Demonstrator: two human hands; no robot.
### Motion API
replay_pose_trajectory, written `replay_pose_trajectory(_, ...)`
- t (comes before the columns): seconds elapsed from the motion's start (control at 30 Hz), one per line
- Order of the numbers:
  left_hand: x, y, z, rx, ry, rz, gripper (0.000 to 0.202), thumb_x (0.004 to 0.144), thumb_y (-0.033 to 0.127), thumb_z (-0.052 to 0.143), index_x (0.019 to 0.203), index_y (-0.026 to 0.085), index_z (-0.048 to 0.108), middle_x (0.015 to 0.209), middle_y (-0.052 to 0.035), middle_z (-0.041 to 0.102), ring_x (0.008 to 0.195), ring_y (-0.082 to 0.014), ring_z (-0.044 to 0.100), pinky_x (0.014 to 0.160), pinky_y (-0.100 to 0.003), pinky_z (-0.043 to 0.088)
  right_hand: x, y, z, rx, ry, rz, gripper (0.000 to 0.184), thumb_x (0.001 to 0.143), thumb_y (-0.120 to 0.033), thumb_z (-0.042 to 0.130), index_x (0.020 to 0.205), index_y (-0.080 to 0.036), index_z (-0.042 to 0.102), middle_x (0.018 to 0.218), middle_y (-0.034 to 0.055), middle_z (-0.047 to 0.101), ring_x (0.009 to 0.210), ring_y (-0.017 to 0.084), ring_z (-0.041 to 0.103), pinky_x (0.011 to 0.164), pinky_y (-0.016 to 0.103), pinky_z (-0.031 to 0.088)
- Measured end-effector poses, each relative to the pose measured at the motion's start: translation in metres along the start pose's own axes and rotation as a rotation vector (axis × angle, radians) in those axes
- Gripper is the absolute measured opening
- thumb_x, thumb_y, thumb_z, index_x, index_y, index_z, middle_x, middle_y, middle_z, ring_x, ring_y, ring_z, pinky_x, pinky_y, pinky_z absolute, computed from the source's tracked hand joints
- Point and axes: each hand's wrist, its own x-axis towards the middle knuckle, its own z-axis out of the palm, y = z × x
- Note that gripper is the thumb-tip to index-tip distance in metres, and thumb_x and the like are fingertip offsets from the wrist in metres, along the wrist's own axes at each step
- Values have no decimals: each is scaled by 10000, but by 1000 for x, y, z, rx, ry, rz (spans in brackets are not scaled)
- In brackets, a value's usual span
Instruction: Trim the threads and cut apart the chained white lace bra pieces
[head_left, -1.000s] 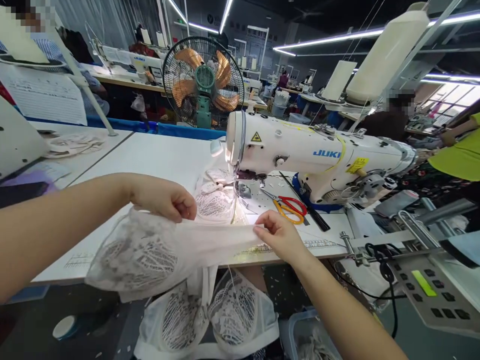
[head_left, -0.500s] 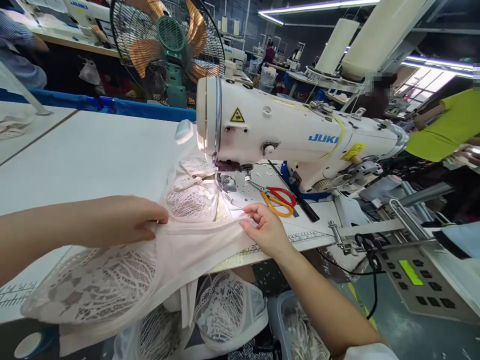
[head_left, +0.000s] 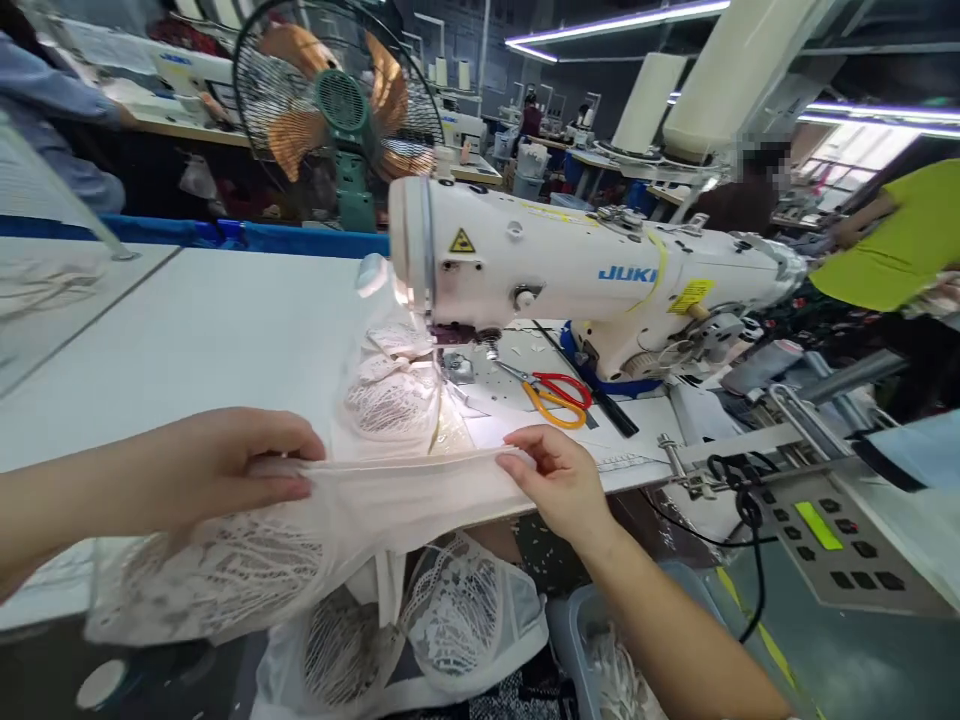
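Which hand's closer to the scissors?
Right. The right hand is just on the near side of the scissors; the left hand is well off to their left, pinching pale fabric.

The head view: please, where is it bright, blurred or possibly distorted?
In the head view, glow brightens the lace cloth beside the lit end of the sewing machine, while lace on the held garment looks greyer; in the head view, the cloth at the left edge is blurred, the scissors fairly sharp; in the head view, the big thread cone leans, perhaps from lens distortion.
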Motion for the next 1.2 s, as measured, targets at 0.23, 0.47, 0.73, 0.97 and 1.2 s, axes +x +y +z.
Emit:
replay_pose_trajectory(0.23, -17, 34, -27, -148, -188, 82, 227, 795, 270, 492, 867, 174, 685, 774, -39, 643, 646, -157, 567, 569, -221, 400, -23, -2, -21, -30, -55, 103, 158, 724, -364, 664, 754, -217, 615, 570, -16, 543, 462, 113, 449, 392, 209, 361)
replay_pose_trajectory(0.47, -17, 39, -31, -217, -266, 118, 225, 781, 285, 512, 779, 174, 708, 670, -34, 609, 539, -150, 513, 491, -236, 376, -33, -11, -32, 12, -279, -7, 133, 775, -313, 628, 709, -215, 566, 852, 50, 602, 796, 182, 557, 652, 272, 462)
replay_pose_trajectory(0.73, 29, 12, -34, -296, -464, 18, 136, 704, 257, 548, 604, 169, 575, 572, 9, 456, 530, -128, 412, 507, -225, 342, -15, -3, -8, -143, -266, 159, 93, 770, -291, 552, 764, -202, 527, 608, -17, 540, 491, 117, 470, 438, 219, 377)
replay_pose_trajectory(0.97, 72, -30, -6, -256, -491, -1, 136, 686, 268, 546, 650, 164, 627, 642, -22, 554, 599, -159, 491, 555, -231, 386, 27, 22, -5, -540, -201, -47, 101, 765, -203, 503, 783, -199, 603, 780, 48, 617, 582, 156, 525, 548, 290, 430)
replay_pose_trajectory(1.2, 73, -45, -2, -312, -515, 28, 201, 730, 313, 516, 720, 171, 658, 716, -30, 605, 662, -178, 541, 600, -230, 415, 31, -13, -2, -696, -775, -346, 141, 855, -267, 530, 912, -181, 626, 877, 81, 680, 819, 217, 608, 695, 318, 457)
